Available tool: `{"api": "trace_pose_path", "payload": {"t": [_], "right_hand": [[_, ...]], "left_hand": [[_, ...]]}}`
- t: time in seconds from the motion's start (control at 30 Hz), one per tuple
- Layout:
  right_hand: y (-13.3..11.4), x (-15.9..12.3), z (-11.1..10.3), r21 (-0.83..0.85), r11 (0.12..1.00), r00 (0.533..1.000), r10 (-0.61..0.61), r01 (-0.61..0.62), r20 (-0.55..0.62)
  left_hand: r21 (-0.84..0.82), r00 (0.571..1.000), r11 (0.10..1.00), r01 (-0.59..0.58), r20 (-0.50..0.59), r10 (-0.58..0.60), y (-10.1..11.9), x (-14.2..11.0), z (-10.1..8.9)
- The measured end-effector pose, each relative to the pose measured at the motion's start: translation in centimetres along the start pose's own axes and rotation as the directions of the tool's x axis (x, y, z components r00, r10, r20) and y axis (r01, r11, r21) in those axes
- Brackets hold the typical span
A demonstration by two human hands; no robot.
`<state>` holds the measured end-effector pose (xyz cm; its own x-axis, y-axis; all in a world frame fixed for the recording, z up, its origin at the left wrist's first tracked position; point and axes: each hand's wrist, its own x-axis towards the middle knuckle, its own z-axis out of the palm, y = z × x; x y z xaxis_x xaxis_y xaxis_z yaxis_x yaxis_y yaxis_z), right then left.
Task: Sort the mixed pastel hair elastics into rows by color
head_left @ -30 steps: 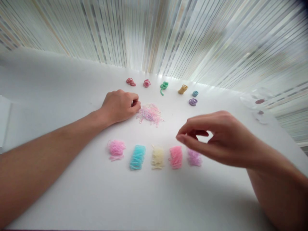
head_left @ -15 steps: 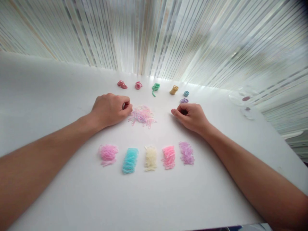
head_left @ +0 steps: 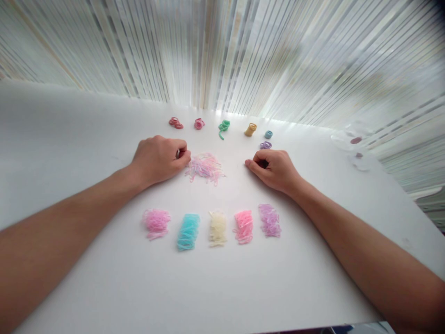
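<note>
White, smooth-topped bench (head_left: 222, 287) under both your forearms. At left, your left hand (head_left: 158, 157), fingers curled, thumb drawn in, opening narrow; cannot tell whether anything is pinched. Nearer you, a loose pale-pink bundle of thin strands (head_left: 157, 223). Back row, past your knuckles: dull-red coiled loops (head_left: 176, 123). Next, a turquoise oblong bundle of thin strands (head_left: 188, 232) in the near row, a rose-coloured round coil (head_left: 199, 124) at the back. Mid-bench, the mixed heap of thin pastel strands (head_left: 206, 168), left edge by your left fingertips; contact unclear. Nearer you, a cream bundle of strands (head_left: 218, 229); behind the heap, a green coil with a loose tail (head_left: 224, 125). Then a bright-pink oblong bundle (head_left: 244, 227) in front, a gold coil (head_left: 250, 130) behind. Further right, a purple coil (head_left: 266, 145), a small blue ring-shaped coil (head_left: 268, 135) behind it, a lilac bundle of strands (head_left: 270, 221) nearer you. Your right hand (head_left: 277, 169) lies apart from the heap, thumb and fingers close together; cannot tell if it holds anything.
</note>
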<state>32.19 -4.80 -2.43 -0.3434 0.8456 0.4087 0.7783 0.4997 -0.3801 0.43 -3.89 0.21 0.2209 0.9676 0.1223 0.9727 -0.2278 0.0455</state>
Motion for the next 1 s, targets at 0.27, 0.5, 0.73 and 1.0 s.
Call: {"api": "trace_pose_path", "payload": {"t": [0.27, 0.5, 0.73, 1.0], "right_hand": [[-0.06, -0.06, -0.13, -0.014, 1.0, 1.0, 0.011, -0.011, 0.01], [-0.2, -0.08, -0.24, -0.003, 1.0, 0.999, 0.03, -0.03, 0.021], [-0.24, -0.06, -0.22, -0.004, 0.999, 0.999, 0.035, -0.035, 0.028], [-0.38, -0.09, -0.28, 0.0, 0.999, 0.999, 0.035, -0.035, 0.021]], "left_hand": [[-0.014, 1.0, 1.0, -0.014, -0.024, 0.013, 0.03, -0.14, -0.11], [-0.033, 0.998, 0.999, -0.042, -0.05, 0.04, -0.26, -0.12, 0.19], [-0.029, 0.998, 0.999, -0.04, -0.046, 0.038, -0.14, -0.12, 0.07], [-0.021, 0.998, 0.999, -0.038, -0.045, 0.037, -0.1, -0.16, 0.06]]}}
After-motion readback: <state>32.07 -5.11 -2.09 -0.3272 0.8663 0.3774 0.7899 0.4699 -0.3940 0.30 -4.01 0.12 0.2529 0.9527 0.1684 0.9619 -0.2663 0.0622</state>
